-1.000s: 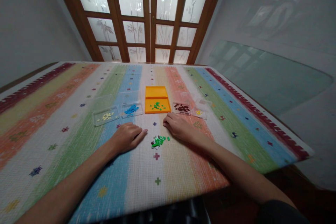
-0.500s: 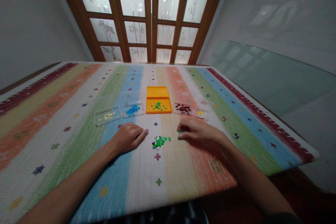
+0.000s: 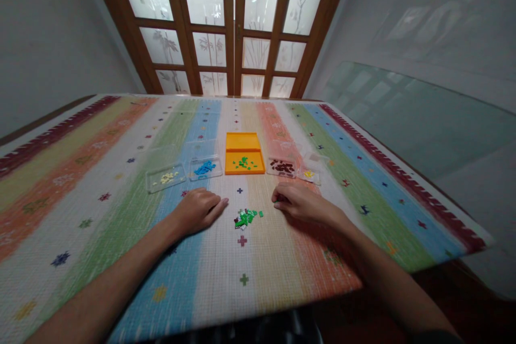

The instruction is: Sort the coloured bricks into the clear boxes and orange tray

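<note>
A small pile of green bits (image 3: 245,218) lies on the striped tablecloth (image 3: 100,215) between my hands. My left hand (image 3: 198,210) rests flat on the cloth just left of the pile, fingers stretched out, holding nothing. My right hand (image 3: 297,200) sits right of the pile with its fingers curled and pinched together at the tip; what they hold is too small to see. Behind the pile stands an open orange box (image 3: 244,153) with green bits in it.
A row of small clear boxes flanks the orange one: pale yellow bits (image 3: 165,177), blue bits (image 3: 204,167), dark brown bits (image 3: 281,167), yellow bits (image 3: 308,172). The table's near edge runs below my forearms. A glass pane (image 3: 403,118) leans at right; wooden doors stand behind.
My right hand moved from beside the pile's upper right out to the right, then closed its fingers over a loose green bit. My left hand has stayed put.
</note>
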